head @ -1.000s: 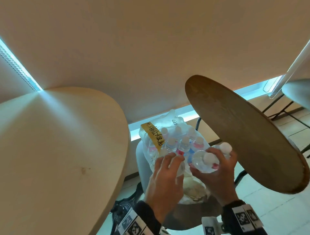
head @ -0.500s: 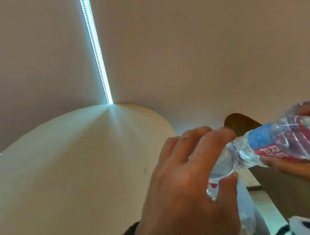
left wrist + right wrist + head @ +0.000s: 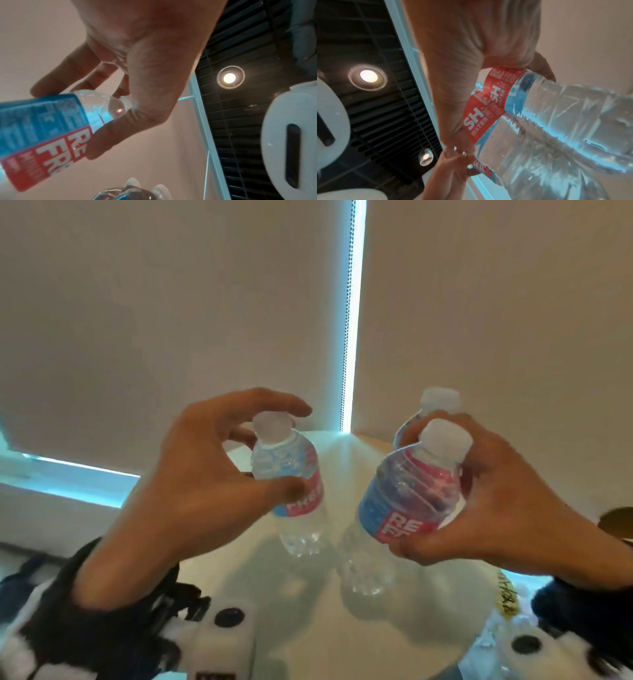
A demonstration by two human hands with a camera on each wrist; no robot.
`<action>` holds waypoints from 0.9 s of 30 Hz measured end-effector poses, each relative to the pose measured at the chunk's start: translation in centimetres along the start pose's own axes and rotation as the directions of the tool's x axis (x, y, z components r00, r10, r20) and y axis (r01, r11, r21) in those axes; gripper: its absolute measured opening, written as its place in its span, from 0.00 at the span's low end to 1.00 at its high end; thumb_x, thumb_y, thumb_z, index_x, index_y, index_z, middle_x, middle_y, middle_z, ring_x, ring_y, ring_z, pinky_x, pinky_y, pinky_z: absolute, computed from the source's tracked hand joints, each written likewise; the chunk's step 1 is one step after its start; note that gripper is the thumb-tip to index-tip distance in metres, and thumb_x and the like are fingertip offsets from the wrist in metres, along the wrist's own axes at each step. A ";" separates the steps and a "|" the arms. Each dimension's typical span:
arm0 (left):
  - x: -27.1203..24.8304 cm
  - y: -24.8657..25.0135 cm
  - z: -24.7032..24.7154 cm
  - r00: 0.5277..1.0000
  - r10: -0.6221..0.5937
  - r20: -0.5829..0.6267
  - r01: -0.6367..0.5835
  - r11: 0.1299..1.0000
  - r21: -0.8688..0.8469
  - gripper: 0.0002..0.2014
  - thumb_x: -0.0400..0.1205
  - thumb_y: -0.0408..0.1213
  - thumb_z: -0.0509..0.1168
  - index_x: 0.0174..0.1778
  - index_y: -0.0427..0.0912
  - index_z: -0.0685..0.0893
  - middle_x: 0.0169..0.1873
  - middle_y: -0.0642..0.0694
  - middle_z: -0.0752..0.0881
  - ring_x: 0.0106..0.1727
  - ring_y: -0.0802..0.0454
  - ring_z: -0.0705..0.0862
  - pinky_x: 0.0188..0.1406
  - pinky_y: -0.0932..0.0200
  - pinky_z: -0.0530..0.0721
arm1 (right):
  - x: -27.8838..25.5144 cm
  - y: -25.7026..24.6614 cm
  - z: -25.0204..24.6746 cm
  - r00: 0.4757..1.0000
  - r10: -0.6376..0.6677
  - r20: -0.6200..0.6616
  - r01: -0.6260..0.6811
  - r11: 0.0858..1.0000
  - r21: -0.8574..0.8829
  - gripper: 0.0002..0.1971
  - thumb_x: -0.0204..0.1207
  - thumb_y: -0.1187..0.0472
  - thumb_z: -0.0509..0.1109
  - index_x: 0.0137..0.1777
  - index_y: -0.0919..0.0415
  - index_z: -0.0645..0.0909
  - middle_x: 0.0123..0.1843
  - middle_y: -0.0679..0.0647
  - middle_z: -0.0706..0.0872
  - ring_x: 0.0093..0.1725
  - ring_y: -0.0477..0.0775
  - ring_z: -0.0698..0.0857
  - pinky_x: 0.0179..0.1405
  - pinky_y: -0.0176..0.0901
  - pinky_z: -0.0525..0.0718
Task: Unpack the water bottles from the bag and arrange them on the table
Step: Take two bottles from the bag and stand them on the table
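Above the pale round bench, three water bottles are seen, all with blue and red labels and white caps. One bottle is gripped by the left hand near its top: the thumb is pressed against the label and the fingers are curled over and behind the cap. From the left wrist view, the same bottle is shown tilted, its neck enclosed between thumb and fingers of the left hand. Whether its base touches the bench cannot be told from the head view.

Two bottles are clasped together by the right hand. The nearer bottle is held by its labelled upper part, leaning toward the left hand, with its clear lower body pointing down at the bench. The farther bottle is mostly hidden behind the first, and only its cap and shoulder are visible above the fingers. In the right wrist view, both clear bodies are seen side by side, the pair being wrapped at the labels by the right hand.

At the lower right edge of the head view, a strip of yellow tape with dark writing is visible beside the bench. Pale window blinds fill the background, with a bright vertical gap between them.
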State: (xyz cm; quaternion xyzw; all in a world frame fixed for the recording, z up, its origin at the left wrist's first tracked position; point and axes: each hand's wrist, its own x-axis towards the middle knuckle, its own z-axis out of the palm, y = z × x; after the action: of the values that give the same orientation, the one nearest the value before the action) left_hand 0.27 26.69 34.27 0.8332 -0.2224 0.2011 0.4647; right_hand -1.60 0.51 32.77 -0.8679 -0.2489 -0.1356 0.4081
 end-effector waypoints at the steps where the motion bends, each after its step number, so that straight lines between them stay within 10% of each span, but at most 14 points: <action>1: 0.3 -0.9 -0.9 1.000 -0.017 -0.003 0.017 0.999 0.037 0.30 0.58 0.31 0.85 0.52 0.64 0.89 0.53 0.61 0.90 0.48 0.59 0.86 0.40 0.59 0.92 | 1.0 -0.9 1.3 0.999 -0.001 0.032 0.002 1.000 -0.016 0.42 0.40 0.48 0.88 0.59 0.45 0.78 0.61 0.53 0.79 0.52 0.48 0.88 0.44 0.32 0.87; 6: 1.2 -4.5 -4.3 0.998 -0.068 -0.019 0.070 0.988 0.139 0.31 0.58 0.30 0.85 0.53 0.62 0.90 0.50 0.63 0.91 0.48 0.57 0.88 0.38 0.76 0.81 | 5.3 -0.7 7.0 0.994 -0.012 0.108 0.014 1.000 -0.019 0.38 0.46 0.48 0.90 0.52 0.27 0.72 0.61 0.40 0.75 0.60 0.42 0.82 0.58 0.30 0.85; 16: 2.3 -8.7 -5.9 0.990 -0.139 0.018 0.135 0.980 0.148 0.33 0.60 0.27 0.85 0.58 0.59 0.90 0.47 0.63 0.89 0.41 0.67 0.87 0.29 0.79 0.81 | 9.4 -1.2 13.1 0.982 -0.080 0.171 0.079 0.997 0.013 0.30 0.50 0.49 0.88 0.48 0.33 0.75 0.48 0.24 0.75 0.61 0.44 0.73 0.60 0.44 0.83; 27: 3.4 -11.0 -6.5 0.993 -0.100 0.065 0.095 0.992 0.079 0.34 0.62 0.29 0.85 0.62 0.58 0.87 0.54 0.64 0.87 0.49 0.66 0.84 0.38 0.79 0.84 | 10.8 -0.8 15.0 0.986 0.012 0.165 -0.011 1.000 -0.008 0.42 0.53 0.46 0.88 0.69 0.39 0.74 0.65 0.47 0.70 0.72 0.50 0.69 0.71 0.51 0.82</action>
State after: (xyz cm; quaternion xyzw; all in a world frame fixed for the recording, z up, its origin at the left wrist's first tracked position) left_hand 8.32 36.86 31.79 0.8665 -0.1895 0.1577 0.4341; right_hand 7.48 16.01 28.57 -0.8790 -0.2764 -0.0616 0.3837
